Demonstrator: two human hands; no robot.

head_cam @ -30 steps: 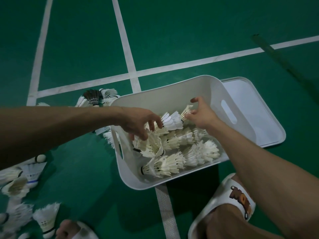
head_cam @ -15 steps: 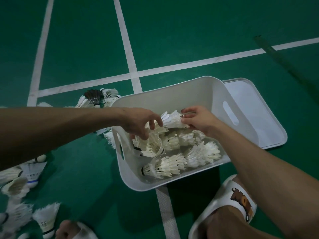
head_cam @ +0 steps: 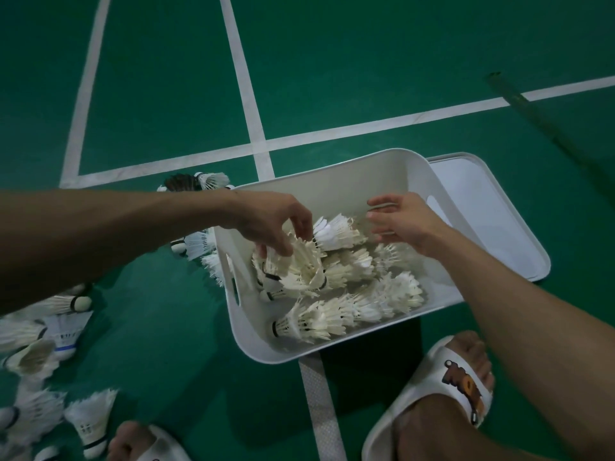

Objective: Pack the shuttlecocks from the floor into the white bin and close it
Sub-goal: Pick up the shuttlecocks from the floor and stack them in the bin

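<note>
Your left hand [head_cam: 271,222] reaches in over the left wall of the white bin [head_cam: 332,181]. Its fingers are curled down round the feather skirts of a nested stack [head_cam: 299,269] lying in the bin's left half. Your right hand [head_cam: 407,224] is over the far-right part of the bin with its fingers straight and spread, gripping nothing. Its fingertips are just beside the flared end of the top shuttlecock [head_cam: 336,232]. That one lies on its side, its narrow end pointing toward your left fingers. The two hands are apart, with that shuttlecock between them.

A longer row of shuttlecocks [head_cam: 349,311] lies along the bin's near wall, its black-banded cork end at the left. The bin stands open on the green floor [head_cam: 166,94], across a white court line [head_cam: 248,94]. Its lid [head_cam: 492,211] lies flat on the floor at the far-right side, near edge hidden behind the bin wall.

Loose shuttlecocks [head_cam: 50,344] are scattered on the floor to your left. A smaller cluster [head_cam: 206,181] sits just beyond the bin's left corner. Your feet, in white slides [head_cam: 462,377], show at the bottom edge
</note>
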